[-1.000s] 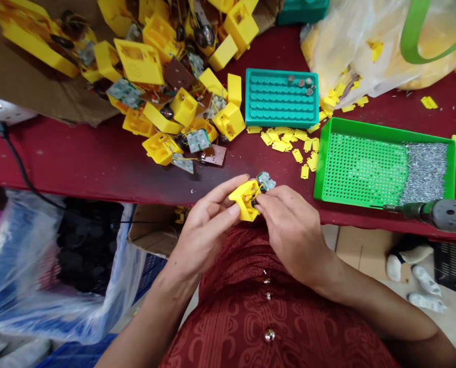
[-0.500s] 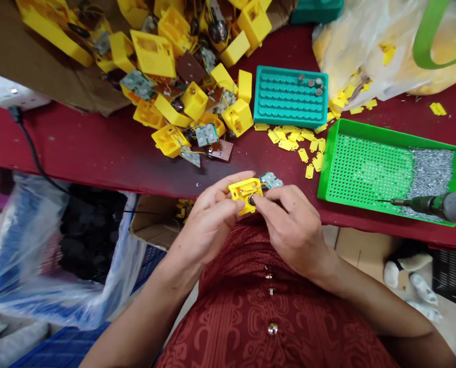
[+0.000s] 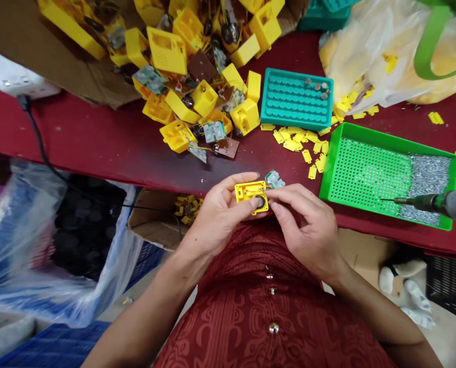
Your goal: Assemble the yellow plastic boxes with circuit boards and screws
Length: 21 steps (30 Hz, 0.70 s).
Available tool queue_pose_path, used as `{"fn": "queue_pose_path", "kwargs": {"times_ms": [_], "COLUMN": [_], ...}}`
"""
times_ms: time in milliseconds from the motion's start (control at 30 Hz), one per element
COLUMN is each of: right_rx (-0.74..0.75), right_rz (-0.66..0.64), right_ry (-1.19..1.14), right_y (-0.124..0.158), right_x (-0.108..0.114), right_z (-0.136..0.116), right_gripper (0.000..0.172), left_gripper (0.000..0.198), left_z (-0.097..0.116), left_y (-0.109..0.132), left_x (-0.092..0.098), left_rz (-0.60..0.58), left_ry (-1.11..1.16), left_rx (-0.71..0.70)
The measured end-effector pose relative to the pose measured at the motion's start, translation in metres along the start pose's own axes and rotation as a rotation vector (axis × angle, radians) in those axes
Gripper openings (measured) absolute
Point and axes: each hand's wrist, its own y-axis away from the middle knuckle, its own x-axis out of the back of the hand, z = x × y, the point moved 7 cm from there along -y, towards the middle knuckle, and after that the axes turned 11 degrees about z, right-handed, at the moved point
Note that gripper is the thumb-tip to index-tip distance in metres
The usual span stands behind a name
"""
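Observation:
My left hand grips a small open yellow plastic casing, its thumb pressing on a round black speaker inside. Thin wires run from the casing to a small green-grey circuit board hanging beyond its right corner. At the casing's right edge is my right hand, its fingers bent. Its index fingertip meets the wires there, with the thumb tip just below; the exact pinch is partly hidden.
Wired yellow casings are heaped at the back left. Behind my hands are a teal tray and small yellow plates. To the right, an electric screwdriver extends over a green basket of screws. A plastic-lined crate stands lower left.
My right fingers have drawn back from the speaker to the casing's right edge. My left thumb has moved onto the speaker, and the casing's inside is more exposed. The view has shifted slightly.

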Motion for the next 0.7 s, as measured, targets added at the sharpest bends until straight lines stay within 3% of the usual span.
{"fn": "queue_pose_path", "kwargs": {"times_ms": [167,267,433,567,633,700], "right_rx": [0.174,0.194,0.055,-0.026,-0.199,-0.469], "right_rz": [0.029,0.028,0.141,0.032,0.02,-0.006], "right_ry": [0.155,0.154,0.156,0.098,-0.094,-0.364], "right_y": [0.008,0.009,-0.003,-0.007,-0.007,-0.005], "right_x": [-0.008,-0.005,0.02,0.006,-0.002,-0.01], "right_z": [-0.008,-0.01,0.005,0.028,0.042,0.056], "right_gripper": [0.022,0.023,0.024,0.046,0.045,0.035], "left_gripper": [0.038,0.04,0.04,0.039,0.038,0.037], "left_z": [-0.003,-0.005,0.002,0.009,0.011,0.014], "left_y": [-0.003,-0.005,0.0,0.01,0.012,0.012], "left_x": [0.001,0.002,0.0,-0.001,-0.001,0.001], "left_rz": [0.071,0.097,-0.006,-0.057,-0.052,-0.039], "left_ry": [0.013,0.023,0.041,0.082,0.085,0.054], "left_rx": [-0.057,-0.06,0.045,0.118,0.119,0.071]}}
